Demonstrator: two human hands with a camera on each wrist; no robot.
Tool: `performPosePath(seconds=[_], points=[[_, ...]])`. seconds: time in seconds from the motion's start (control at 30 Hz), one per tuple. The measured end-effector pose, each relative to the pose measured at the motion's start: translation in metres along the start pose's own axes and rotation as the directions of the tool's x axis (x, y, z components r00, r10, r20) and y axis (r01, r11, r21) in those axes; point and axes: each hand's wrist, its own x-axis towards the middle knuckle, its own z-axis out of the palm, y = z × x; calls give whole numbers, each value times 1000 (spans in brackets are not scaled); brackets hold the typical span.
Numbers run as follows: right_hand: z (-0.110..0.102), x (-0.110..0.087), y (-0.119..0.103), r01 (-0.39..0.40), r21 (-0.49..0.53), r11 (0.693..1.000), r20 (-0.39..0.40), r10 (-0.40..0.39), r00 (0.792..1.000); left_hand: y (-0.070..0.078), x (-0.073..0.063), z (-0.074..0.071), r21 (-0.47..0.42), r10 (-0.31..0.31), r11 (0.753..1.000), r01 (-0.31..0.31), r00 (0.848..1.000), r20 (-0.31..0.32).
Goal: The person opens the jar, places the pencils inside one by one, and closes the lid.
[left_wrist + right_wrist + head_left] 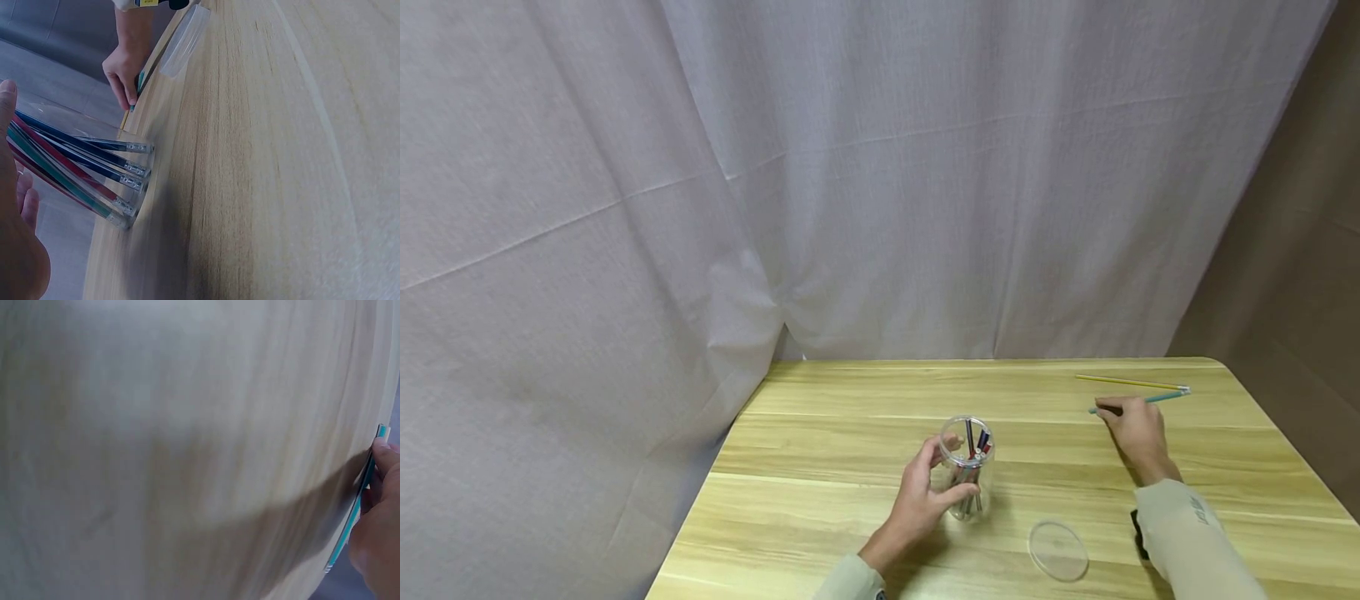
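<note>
My left hand (919, 493) grips a clear jar (988, 490) from its left side, fingers behind it and thumb across the front. Inside the jar lean several pencils (94, 153) in dark blue, red and green, with their metal-banded ends at the bottom. Over at the right of the table, my right hand (1138, 433) pinches a teal pencil (1168, 396) between thumb and fingers. In the right wrist view that teal pencil (349, 530) lies close along the tabletop. A yellow pencil (1127, 382) rests on the table just behind it.
A round clear lid (1058, 550) lies flat on the wooden table (850, 433) between my forearms, nearer the front. A grey curtain (895, 208) hangs behind the table's back edge and along the left side. A brown surface (1292, 333) stands at the right.
</note>
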Motion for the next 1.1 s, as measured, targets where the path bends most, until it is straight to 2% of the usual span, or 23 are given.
performPosePath(seconds=[0.2, 0.33, 0.57, 0.93, 1.1], points=[[6, -5, 4, -17, 58, 998, -99, 23, 995, -1, -1, 0, -2, -8, 1000, 8, 1000, 3], [8, -7, 3, -38, 66, 997, -133, 46, 990, -1, -1, 0, -6, -20, 1000, 20, 1000, 5], [10, -9, 1, -45, 69, 997, -189, 57, 980, -1, -1, 0, 5, 1, 1000, -1, 1000, 2], [13, -7, 3, -17, 36, 999, -232, 25, 973, -3, -1, -1, 9, -1, 1000, 1, 1000, 2], [12, -7, 3, 0, 29, 1000, -216, 7, 976, -4, 0, 0, 9, 7, 1000, -7, 1000, 1]])
